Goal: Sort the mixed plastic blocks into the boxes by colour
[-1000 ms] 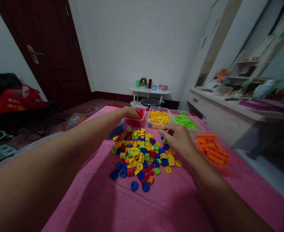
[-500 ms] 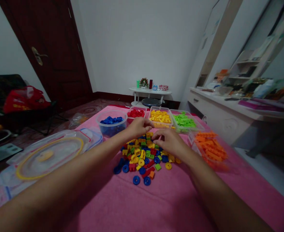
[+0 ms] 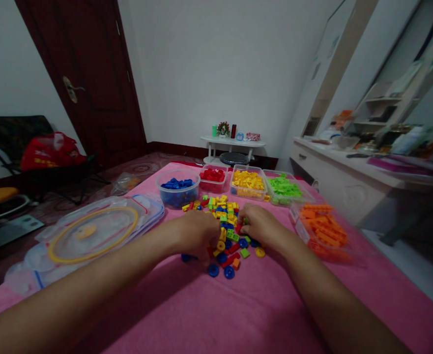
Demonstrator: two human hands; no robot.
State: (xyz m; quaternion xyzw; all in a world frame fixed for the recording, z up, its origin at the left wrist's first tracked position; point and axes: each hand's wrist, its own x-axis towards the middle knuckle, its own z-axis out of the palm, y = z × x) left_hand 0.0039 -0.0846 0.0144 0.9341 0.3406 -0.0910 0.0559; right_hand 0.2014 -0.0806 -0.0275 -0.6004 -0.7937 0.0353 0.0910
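Observation:
A heap of small plastic building pieces (image 3: 223,216) in red, yellow, green and blue lies on a pink cloth (image 3: 238,305). My left hand (image 3: 197,233) rests on the near left side of the heap, fingers curled down into the pieces. My right hand (image 3: 258,225) sits on the right side of the heap, fingers bent and pinched among the pieces. What either hand grips is hidden. Loose blue round pieces (image 3: 221,270) lie just in front of both hands.
Behind the heap stand a round tub of blue pieces (image 3: 178,188), a box of red (image 3: 212,178), a box of yellow (image 3: 248,182) and a box of green (image 3: 285,189). An orange-filled box (image 3: 321,228) is at right. Clear lids (image 3: 91,231) lie at left.
My left hand came back from the red box to the heap and then drew nearer, onto the heap's front left. My right hand lowered into the pieces. The view shifted left.

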